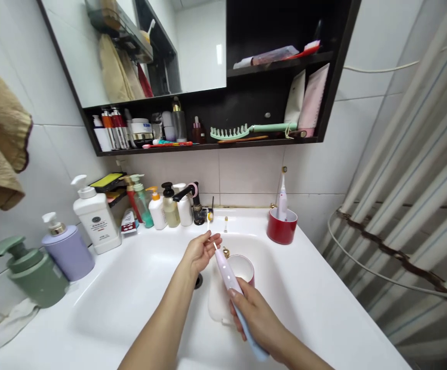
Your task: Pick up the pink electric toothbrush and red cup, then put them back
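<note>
My right hand (256, 313) grips an electric toothbrush handle (227, 272), pink fading to blue, tilted with its bare metal-tipped shaft up and left. Beside that tip, my left hand (200, 252) is raised over the basin with its fingers curled. A small white brush head (208, 224) seems pinched upright at its thumb; it is tiny and partly hidden. Under the handle, a red cup with a white inside (243, 263) stands in the white sink (138, 288), next to a whitish translucent case (218, 306).
A red cup (282, 228) on the right rim holds another electric toothbrush (282, 203). Another small brush head (225, 224) lies on the back ledge, near the black faucet (196, 203). Pump bottles (100, 221) line the left. A dark shelf (208, 146) hangs above; a curtain (408, 205) hangs right.
</note>
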{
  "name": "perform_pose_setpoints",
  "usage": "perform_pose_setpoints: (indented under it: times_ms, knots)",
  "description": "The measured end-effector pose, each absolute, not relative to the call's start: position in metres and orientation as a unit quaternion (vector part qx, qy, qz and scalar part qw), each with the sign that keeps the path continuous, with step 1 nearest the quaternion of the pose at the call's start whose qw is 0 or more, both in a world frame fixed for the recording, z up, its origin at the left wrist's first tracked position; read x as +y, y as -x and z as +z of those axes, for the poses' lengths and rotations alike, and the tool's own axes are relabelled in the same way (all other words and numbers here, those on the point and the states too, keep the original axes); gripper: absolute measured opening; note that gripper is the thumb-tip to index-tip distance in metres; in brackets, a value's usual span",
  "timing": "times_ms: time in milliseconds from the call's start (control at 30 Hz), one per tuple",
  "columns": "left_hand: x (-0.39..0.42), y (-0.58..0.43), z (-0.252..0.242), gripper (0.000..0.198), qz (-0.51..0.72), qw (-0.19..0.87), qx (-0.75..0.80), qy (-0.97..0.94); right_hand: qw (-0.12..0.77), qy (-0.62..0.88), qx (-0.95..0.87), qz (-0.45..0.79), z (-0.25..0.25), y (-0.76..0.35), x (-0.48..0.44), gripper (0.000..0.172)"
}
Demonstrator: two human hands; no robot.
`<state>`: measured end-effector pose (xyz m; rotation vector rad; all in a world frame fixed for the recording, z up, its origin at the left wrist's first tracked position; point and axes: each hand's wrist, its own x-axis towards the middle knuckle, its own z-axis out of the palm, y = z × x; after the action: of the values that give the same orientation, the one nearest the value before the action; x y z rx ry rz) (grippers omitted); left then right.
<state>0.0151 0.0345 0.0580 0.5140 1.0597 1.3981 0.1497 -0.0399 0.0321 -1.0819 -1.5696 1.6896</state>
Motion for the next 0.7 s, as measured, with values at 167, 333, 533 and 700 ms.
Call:
perform_pose_setpoints:
  times_ms: [167,333,533,700]
  knots:
    - [0.015,-0.019,0.062,0.014,0.624,0.682,0.357,-0.137,0.279,0.38,-0.59,0.655,0.027,-0.145,-0.045,0.024]
    - [0.016,-0.026,0.059,0.014,0.613,0.704,0.333,-0.136,0.285,0.37,-0.54,0.701,0.026,-0.147,-0.043,0.024]
    - [0.02,-0.029,0.053,0.014,0.63,0.702,0.3,-0.141,0.29,0.332,-0.476,0.761,0.029,-0.148,-0.043,0.026]
    - [0.02,-0.029,0.053,0.014,0.63,0.706,0.292,-0.143,0.296,0.329,-0.466,0.766,0.031,-0.148,-0.043,0.025]
